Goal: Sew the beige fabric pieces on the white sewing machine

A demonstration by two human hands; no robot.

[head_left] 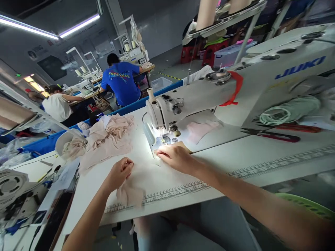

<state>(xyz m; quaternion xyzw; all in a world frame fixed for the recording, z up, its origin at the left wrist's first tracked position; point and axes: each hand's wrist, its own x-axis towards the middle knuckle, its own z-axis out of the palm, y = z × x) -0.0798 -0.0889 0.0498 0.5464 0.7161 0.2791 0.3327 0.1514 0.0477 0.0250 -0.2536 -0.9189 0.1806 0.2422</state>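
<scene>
Left hand (pixel 123 170) pinching pale fabric (pixel 130 195), draped lengthwise toward near table edge (pixel 178 201), right hand (pixel 174 157) curled, grip unclear

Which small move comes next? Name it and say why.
Probably ease the left hand toward the lit needle area of the sewing machine: pale fabric trails from its pinched grip, while the right hand sits right beside that area.

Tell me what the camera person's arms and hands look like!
Both forearms are bare, with no sleeves showing. The left hand and right hand have no gloves, and I see no watch or bracelet. I can't tell about rings.
</scene>
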